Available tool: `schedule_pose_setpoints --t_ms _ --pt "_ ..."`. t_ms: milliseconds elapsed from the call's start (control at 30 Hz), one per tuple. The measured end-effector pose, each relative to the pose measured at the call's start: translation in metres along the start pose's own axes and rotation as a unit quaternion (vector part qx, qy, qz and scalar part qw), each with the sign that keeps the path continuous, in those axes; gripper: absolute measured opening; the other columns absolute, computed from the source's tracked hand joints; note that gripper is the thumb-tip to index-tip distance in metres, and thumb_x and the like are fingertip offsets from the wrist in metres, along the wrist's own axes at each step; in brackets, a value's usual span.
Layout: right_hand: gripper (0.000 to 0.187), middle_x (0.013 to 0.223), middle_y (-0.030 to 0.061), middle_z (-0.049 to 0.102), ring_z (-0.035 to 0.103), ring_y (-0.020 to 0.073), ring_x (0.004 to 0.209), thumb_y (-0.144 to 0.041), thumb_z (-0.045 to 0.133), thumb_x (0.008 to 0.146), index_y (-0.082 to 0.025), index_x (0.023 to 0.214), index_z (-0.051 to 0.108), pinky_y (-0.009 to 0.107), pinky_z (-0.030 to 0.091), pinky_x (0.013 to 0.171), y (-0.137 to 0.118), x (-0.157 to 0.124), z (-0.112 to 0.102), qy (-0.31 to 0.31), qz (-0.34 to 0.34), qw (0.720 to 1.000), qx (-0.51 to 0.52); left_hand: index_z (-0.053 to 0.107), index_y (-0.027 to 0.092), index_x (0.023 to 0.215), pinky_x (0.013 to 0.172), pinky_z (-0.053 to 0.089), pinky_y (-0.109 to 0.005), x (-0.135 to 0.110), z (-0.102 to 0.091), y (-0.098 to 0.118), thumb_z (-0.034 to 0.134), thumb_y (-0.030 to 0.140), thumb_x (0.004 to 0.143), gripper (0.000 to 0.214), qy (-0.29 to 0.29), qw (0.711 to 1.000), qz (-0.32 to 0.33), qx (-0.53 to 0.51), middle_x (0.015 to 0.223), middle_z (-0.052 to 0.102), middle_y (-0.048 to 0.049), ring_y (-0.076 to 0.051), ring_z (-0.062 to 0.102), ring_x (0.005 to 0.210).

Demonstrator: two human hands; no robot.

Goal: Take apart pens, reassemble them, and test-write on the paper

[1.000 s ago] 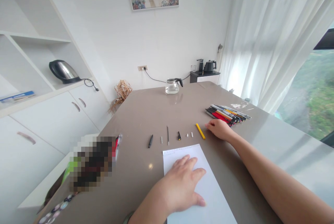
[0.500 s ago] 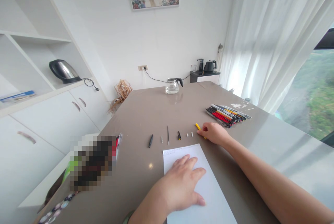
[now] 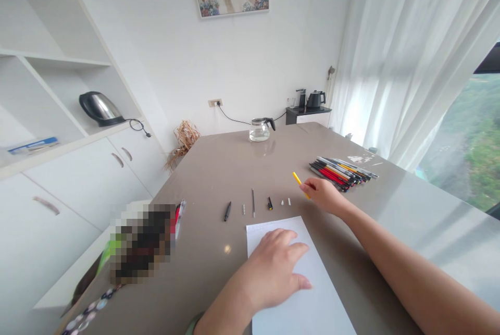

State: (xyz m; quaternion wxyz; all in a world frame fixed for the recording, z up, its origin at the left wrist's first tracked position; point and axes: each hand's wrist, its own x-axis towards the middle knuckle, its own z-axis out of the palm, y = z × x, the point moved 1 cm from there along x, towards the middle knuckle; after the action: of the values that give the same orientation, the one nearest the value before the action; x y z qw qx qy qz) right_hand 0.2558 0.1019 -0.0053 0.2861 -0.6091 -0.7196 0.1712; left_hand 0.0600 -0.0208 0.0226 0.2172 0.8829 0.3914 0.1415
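My right hand [image 3: 324,194] pinches a slim yellow pen barrel [image 3: 297,177], tilted, just above the table to the right of a row of small parts. My left hand [image 3: 275,267] rests on a white sheet of paper [image 3: 308,298] with its fingers spread. Along the far edge of the paper lie a black pen barrel [image 3: 227,211], a small spring [image 3: 244,210], a thin refill [image 3: 253,202], a black cap with a yellow end [image 3: 270,203] and two small white pieces [image 3: 286,202]. Faint handwriting shows at the sheet's top edge.
A pile of pens [image 3: 341,171] lies beyond my right hand, with white scraps [image 3: 361,159] past it. A glass pot [image 3: 260,129] stands at the table's far end. At the left edge is a blurred dark bundle [image 3: 144,244] with a beaded strap [image 3: 88,314].
My right hand has lifted the yellow barrel slightly off the table. My left hand stays on the paper, its fingers a little more arched.
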Motion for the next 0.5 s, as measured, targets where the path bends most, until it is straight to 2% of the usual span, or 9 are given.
schedule_pose_setpoints --t_ms 100,200,267,333,500 --pt "0.036 0.052 -0.0017 0.048 0.042 0.0086 0.046 -0.047 0.033 0.079 -0.016 0.073 0.05 0.02 0.033 0.045 -0.025 -0.012 -0.006 -0.065 -0.065 0.981 0.169 0.053 0.021 0.105 0.083 0.038 -0.034 0.005 -0.006 -0.004 0.047 0.036 0.075 0.034 0.125 0.988 -0.074 -0.047 0.101 0.054 -0.007 -0.02 0.047 0.096" --pt "0.031 0.059 -0.0004 0.05 0.045 0.0085 0.051 -0.044 0.037 0.079 -0.016 0.075 0.049 0.02 0.037 0.05 -0.055 -0.029 -0.009 -0.137 -0.13 0.947 0.261 0.047 0.019 0.113 0.074 0.043 -0.03 0.007 -0.012 -0.012 0.041 0.036 0.079 0.039 0.241 0.954 -0.132 -0.121 0.095 0.055 -0.0074 -0.017 0.052 0.083" --pt "0.028 0.063 0.0006 0.051 0.047 0.0091 0.056 -0.041 0.04 0.079 -0.015 0.078 0.05 0.021 0.039 0.053 -0.071 -0.039 -0.009 -0.171 -0.168 0.932 0.272 0.044 0.019 0.117 0.07 0.043 -0.027 0.007 -0.017 -0.015 0.044 0.036 0.078 0.042 0.292 0.933 -0.128 -0.168 0.095 0.055 -0.0072 -0.015 0.052 0.079" --pt "0.025 0.067 0.0019 0.053 0.048 0.0096 0.06 -0.038 0.042 0.079 -0.015 0.08 0.051 0.021 0.04 0.055 -0.083 -0.047 -0.008 -0.185 -0.208 0.927 0.254 0.047 0.02 0.114 0.071 0.043 -0.025 0.006 -0.02 -0.015 0.045 0.033 0.078 0.038 0.324 0.921 -0.099 -0.194 0.097 0.054 -0.0068 -0.014 0.052 0.08" --pt "0.023 0.07 0.003 0.055 0.048 0.0098 0.062 -0.034 0.043 0.08 -0.014 0.082 0.055 0.021 0.039 0.056 -0.093 -0.053 -0.007 -0.159 -0.261 0.933 0.192 0.061 0.021 0.092 0.068 0.043 -0.022 0.004 -0.023 -0.011 0.048 0.025 0.077 0.02 0.36 0.917 -0.035 -0.167 0.091 0.055 -0.0044 -0.012 0.052 0.08"
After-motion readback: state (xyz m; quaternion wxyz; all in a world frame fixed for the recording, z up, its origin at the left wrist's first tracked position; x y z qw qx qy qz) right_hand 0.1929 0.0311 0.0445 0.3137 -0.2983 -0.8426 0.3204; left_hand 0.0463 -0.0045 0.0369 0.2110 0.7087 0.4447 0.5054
